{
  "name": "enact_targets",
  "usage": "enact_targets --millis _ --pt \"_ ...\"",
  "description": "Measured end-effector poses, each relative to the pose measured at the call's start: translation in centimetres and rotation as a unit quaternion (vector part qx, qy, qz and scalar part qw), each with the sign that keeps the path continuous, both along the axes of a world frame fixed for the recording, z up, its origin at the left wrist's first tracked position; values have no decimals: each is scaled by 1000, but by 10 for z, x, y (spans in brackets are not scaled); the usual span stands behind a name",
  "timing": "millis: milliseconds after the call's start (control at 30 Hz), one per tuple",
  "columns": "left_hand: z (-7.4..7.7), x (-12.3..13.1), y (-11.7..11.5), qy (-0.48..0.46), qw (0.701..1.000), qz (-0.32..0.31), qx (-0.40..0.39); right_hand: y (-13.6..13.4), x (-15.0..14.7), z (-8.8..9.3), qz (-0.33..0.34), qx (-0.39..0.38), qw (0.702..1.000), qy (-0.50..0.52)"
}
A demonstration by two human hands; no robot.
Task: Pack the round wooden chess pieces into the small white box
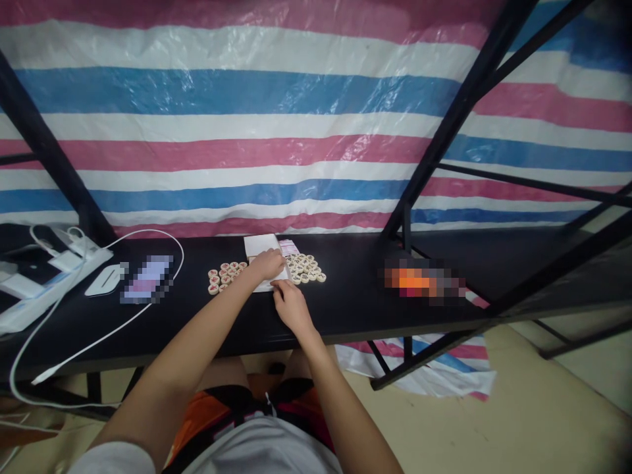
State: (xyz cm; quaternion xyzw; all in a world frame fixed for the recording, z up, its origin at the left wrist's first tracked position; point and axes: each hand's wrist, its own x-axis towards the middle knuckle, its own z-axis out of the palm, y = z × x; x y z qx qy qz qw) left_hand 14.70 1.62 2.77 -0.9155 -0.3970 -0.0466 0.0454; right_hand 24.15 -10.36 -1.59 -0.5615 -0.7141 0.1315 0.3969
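Note:
A folded white paper board lies on the black table. Several round wooden game pieces with red marks sit in a cluster to its left, and several with dark marks to its right. My left hand rests on the paper, fingers curled, between the two clusters. My right hand lies just in front of it at the paper's near edge, fingers bent and pressed together; whether it holds anything is hidden.
At the left are a white power strip with chargers and cables, a white mouse and a blurred phone. A blurred orange object lies at the right. Black metal struts rise before a striped tarp.

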Motion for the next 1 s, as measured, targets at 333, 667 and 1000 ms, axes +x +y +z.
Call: enact_targets --millis 333,667,1000 --pt "-4 -1 1 -13 999 12 -32 -3 -1 5 -8 -5 1000 -6" --pt "1 2 -2 -56 997 14 -51 -3 -1 3 -3 -8 1000 -6" --pt "5 -143 -19 -386 902 192 14 -3 -1 3 -9 -5 1000 -8"
